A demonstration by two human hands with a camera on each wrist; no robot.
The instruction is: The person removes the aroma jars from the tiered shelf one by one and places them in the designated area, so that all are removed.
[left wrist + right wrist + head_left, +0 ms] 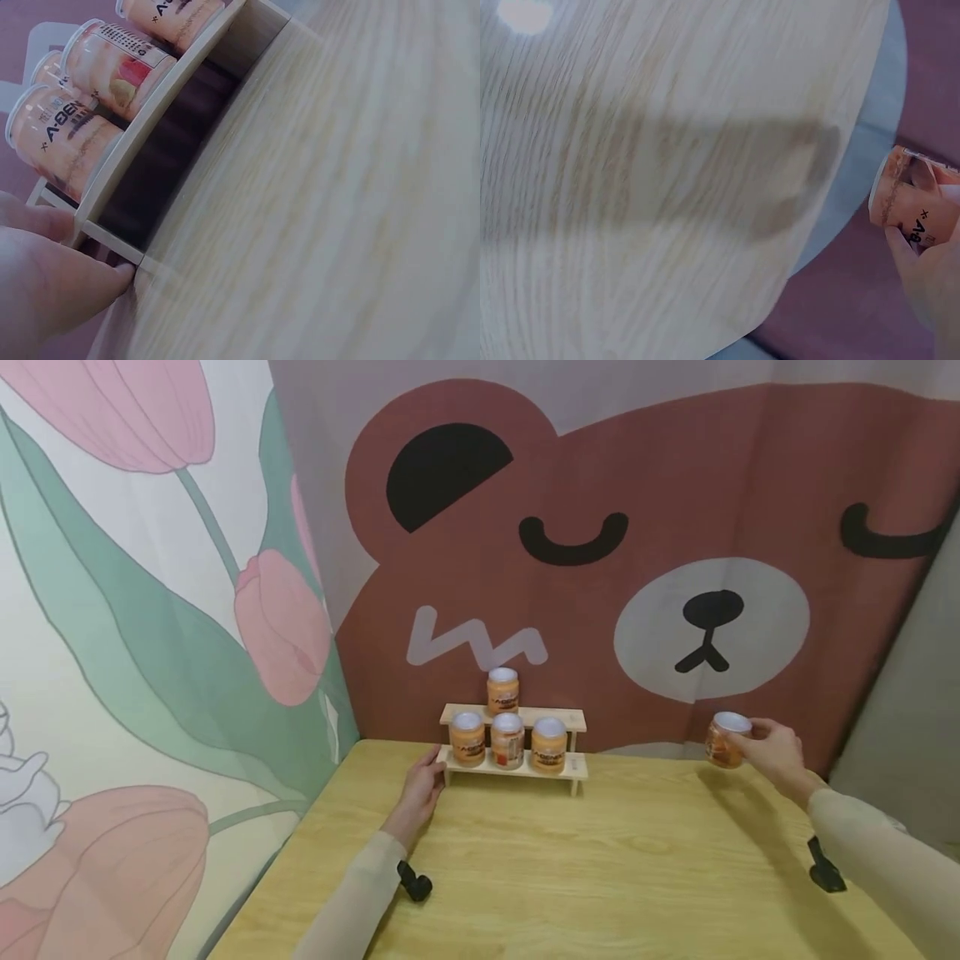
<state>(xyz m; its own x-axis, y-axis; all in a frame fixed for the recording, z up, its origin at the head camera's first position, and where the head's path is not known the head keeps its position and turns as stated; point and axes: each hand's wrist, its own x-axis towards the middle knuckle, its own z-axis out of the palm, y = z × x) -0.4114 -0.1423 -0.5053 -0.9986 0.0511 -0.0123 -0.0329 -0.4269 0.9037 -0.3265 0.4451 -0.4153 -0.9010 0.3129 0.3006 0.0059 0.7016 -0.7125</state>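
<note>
At the right of the head view, the right hand (778, 758) pinches an orange-labelled can (724, 745) (long axis roughly upright), well apart from the two-tier wooden rack (577, 768) below centre, whose left end the nearer left hand (418, 792) grips.

The desk (525, 860) is showing smooth wood grain, catching a glossy glare. The stepped rack (568, 720) is looking like pale, matt wood. The cans (468, 742) are wearing smooth printed wraps with a soft sheen. The bear backdrop (675, 468) and the sleeves (870, 852) are appearing as matt cloth.
</note>
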